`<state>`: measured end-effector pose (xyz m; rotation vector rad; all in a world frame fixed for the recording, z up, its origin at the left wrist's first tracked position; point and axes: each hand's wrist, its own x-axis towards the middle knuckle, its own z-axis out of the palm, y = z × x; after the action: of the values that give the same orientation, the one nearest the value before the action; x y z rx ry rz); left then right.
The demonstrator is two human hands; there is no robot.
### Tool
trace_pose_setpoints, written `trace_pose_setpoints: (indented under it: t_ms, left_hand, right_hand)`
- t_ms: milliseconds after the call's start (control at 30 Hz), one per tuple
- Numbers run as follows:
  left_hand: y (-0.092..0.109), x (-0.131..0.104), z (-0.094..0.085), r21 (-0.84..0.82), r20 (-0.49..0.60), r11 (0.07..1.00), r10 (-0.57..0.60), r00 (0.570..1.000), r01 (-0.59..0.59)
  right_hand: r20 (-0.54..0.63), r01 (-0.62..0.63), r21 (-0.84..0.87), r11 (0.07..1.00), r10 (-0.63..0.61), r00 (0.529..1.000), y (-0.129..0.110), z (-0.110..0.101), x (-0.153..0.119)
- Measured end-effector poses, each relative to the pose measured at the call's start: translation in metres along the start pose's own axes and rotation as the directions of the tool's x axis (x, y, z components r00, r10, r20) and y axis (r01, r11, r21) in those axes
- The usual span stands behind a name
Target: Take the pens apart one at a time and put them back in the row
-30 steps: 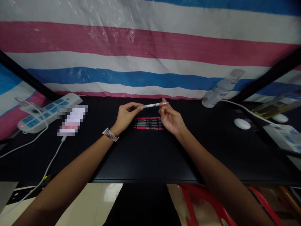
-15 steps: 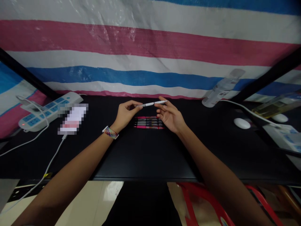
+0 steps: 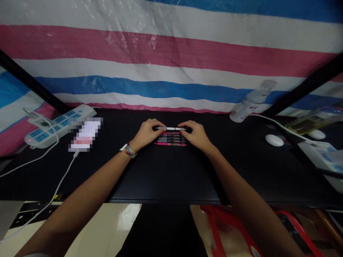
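Note:
A white pen (image 3: pixel 172 129) lies crosswise between my two hands, just beyond a row of pens. My left hand (image 3: pixel 148 132) pinches its left end between thumb and fingers. At its right end, my right hand (image 3: pixel 195 135) grips it the same way. Several pens (image 3: pixel 170 140), some pink and some dark or grey, lie side by side on the black table (image 3: pixel 166 175), right below the white one. Whether the white pen touches the table is hard to tell. A colourful band circles my left wrist.
On the left are a power strip (image 3: pixel 61 125), a blurred-out phone-like object (image 3: pixel 86 135) and white cables. A clear bottle (image 3: pixel 252 101), a white mouse (image 3: pixel 274 140), a bottle of yellowish liquid (image 3: pixel 308 121) and another power strip (image 3: pixel 321 155) are on the right. Striped sheeting hangs behind.
The white pen has come down toward the row and is now level. My right hand has turned and closed on its right end. My left hand has lowered slightly with it.

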<state>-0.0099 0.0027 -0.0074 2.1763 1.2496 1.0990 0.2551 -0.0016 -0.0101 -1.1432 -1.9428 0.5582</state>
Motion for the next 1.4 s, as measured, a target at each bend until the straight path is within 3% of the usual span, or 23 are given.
trace_pose_setpoints:
  t_ms: [133,733,933,1100,1233,1400]
  left_hand:
    - [-0.004,0.0,0.001,0.059,0.026,0.998,-0.005,1.0,0.004]
    - [-0.004,-0.002,0.003,0.098,0.047,0.995,0.018,0.999,-0.023]
    - [0.006,-0.004,0.012,-0.085,-0.045,0.994,-0.07,0.997,0.066]
    - [0.016,-0.005,0.023,-0.357,-0.071,0.921,-0.191,0.979,0.154]
    - [0.021,-0.005,0.025,-0.464,-0.087,0.868,-0.247,0.965,0.18]
    - [0.018,-0.003,0.024,-0.465,-0.124,0.862,-0.289,0.949,0.201]
  right_hand:
    - [0.024,0.026,-0.094,0.995,-0.023,0.999,0.002,0.003,0.0]
    - [0.016,0.042,-0.147,0.988,-0.04,0.999,0.002,0.005,-0.002]
    - [-0.147,-0.056,0.07,0.996,0.066,0.987,-0.008,0.024,-0.007]
    - [-0.155,-0.085,0.289,0.954,0.135,0.979,-0.014,0.041,-0.009]
    - [-0.149,-0.107,0.333,0.937,0.165,0.975,-0.015,0.043,-0.007]
    - [-0.12,-0.097,0.283,0.954,0.135,0.983,-0.019,0.038,-0.007]
